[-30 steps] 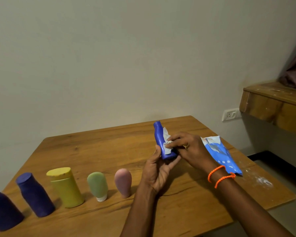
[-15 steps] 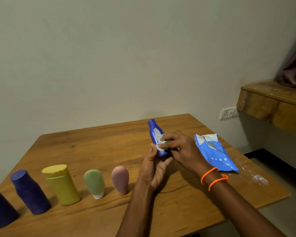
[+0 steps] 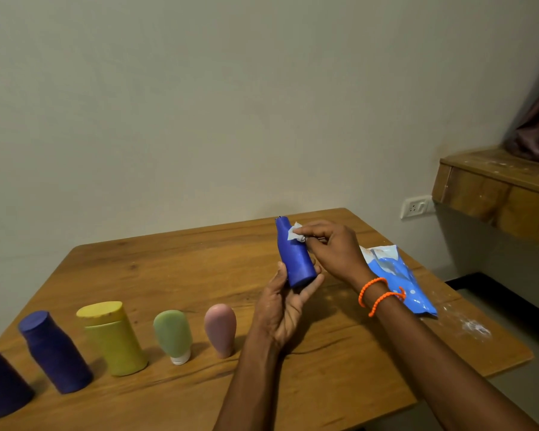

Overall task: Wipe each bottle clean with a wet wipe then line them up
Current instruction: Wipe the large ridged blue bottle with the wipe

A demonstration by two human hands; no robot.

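Blue bottle is gripped at its base by left hand, above the counter. Wipe is pinched by right hand against the bottle's neck.

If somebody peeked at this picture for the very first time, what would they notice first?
Probably the bright blue bottle held up over the middle of the wooden table: the left hand grips its base while the right hand rubs a white wet wipe near its neck. Next comes the row along the front left: two dark blue bottles, a yellow bottle, a green tube and a pink tube.
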